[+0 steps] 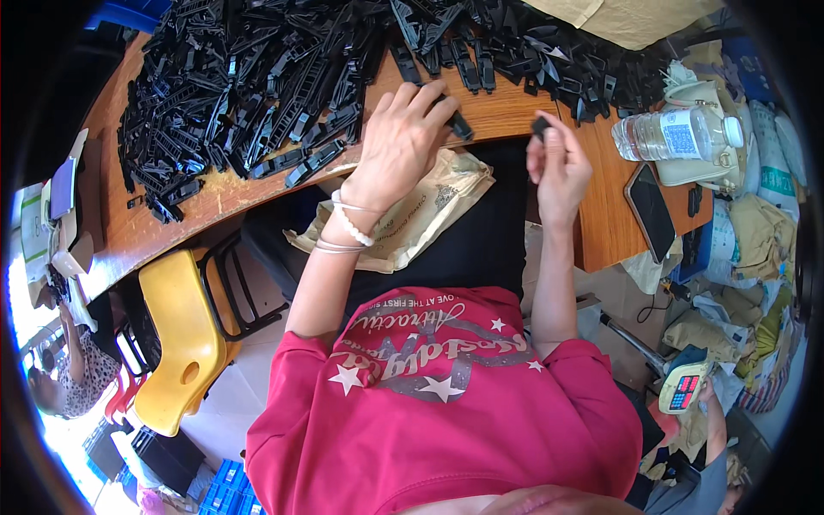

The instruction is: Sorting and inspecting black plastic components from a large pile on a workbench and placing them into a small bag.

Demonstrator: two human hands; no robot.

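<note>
The wooden worktop is carrying a huge heap of black plastic parts, spreading across its far side. Nearer than the heap, a tan paper bag is hanging over the worktop's near edge. The left hand is lying at the heap's near rim, fingers closing on a long black clip. Right of it, the right hand is pinching a small black piece between thumb and fingertips, raised off the wood

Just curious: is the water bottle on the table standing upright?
No, the clear water bottle lies on its side on the wooden table.
</note>
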